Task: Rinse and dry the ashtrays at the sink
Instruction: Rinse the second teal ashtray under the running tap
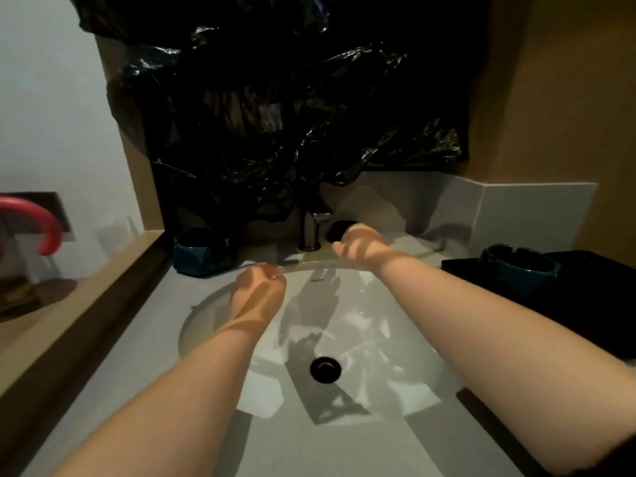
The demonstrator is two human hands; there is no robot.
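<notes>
While both forearms reach out over the sink, no ashtray lies in the basin. Left-side ashtray: teal, on the counter just left of the faucet, dark contents inside. It is likely parked within reach for its rinse.

Right-side ashtray: teal too, standing on a black tray well apart from the basin. That may be the drying or finished side, though this is a guess.

Left hand hovers over the basin's far rim, fingers curled under. It is seen from the back, so I cannot tell if it holds anything.

Right hand is just right of the faucet, knuckles up and fingertips hidden, just in front of a dark rounded object. Gripping or merely reaching: cannot tell. The object is too dim to name, perhaps another ashtray.

No water stream is visible. Drain is open and the basin has a wet sheen. Black plastic sheeting hangs behind the faucet.

Judgement: between pieces, next pickup pending.
</notes>
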